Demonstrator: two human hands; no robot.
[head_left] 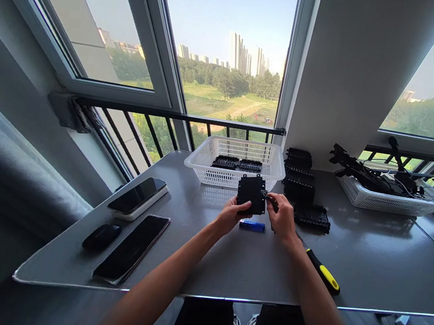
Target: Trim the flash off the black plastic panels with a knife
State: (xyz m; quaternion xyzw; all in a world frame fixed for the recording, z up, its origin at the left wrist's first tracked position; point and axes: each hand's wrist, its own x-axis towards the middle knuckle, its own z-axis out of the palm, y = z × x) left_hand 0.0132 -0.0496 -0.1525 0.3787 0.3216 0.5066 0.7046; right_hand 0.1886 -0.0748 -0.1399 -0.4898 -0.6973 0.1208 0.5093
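Held up over the table is a flat, square black plastic part [252,191] with small tabs along its edges. My left hand [234,214] grips it from below, the thumb lying across its face. My right hand [283,217] is closed on a small dark tool with a metallic tip [265,193], which looks like pliers. That tip meets the right edge of the part. A short blue object [252,226] lies on the table just beneath the part. Beside my right forearm rests a tool with a yellow and black handle [324,272], its far end hidden.
Behind my hands stands a white plastic basket [234,179] with black parts inside. Stacked black parts [299,182] are right of it. Another white basket [393,202] holds black pieces and cables. Two phones [131,248] and a black mouse [102,237] lie left.
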